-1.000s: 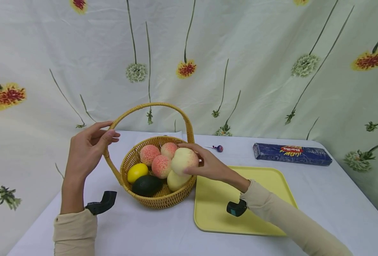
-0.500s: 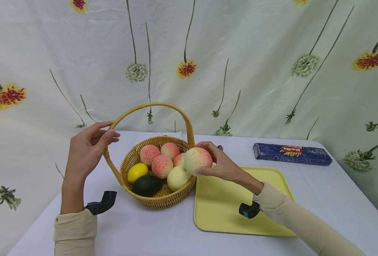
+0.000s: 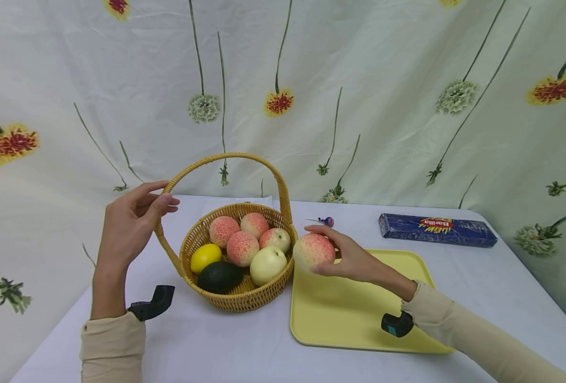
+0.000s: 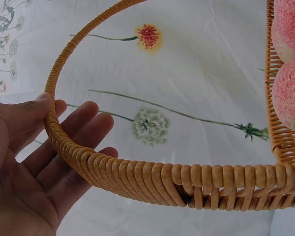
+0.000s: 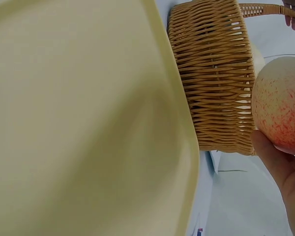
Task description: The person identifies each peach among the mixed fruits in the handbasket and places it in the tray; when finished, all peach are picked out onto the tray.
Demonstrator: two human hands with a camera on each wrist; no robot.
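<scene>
My left hand [image 3: 132, 223] holds the left side of the wicker basket's arched handle [image 4: 73, 152], thumb on one side and fingers behind. With thumb and fingers my right hand [image 3: 355, 258] grips a pink-and-cream peach [image 3: 315, 251], held up over the left edge of the yellow tray [image 3: 340, 319], just right of the basket [image 3: 244, 303]. Inside the basket lie several more peaches [image 3: 242, 249], a yellow lemon [image 3: 206, 258], a dark green avocado [image 3: 219, 277] and a pale cream fruit [image 3: 267, 265]. The right wrist view shows the held peach [image 5: 282, 103] beside the basket wall [image 5: 214, 78].
Behind the tray lies a blue Barilla box [image 3: 437, 230]. A lollipop [image 3: 328, 222] rests on the white tablecloth [image 3: 216, 346] behind my right hand. A flower-printed cloth [image 3: 388, 106] hangs behind the table.
My right hand has moved right with the peach, from over the basket to over the tray's left edge. The cream fruit and a peach behind it now show fully. My left hand has stayed put.
</scene>
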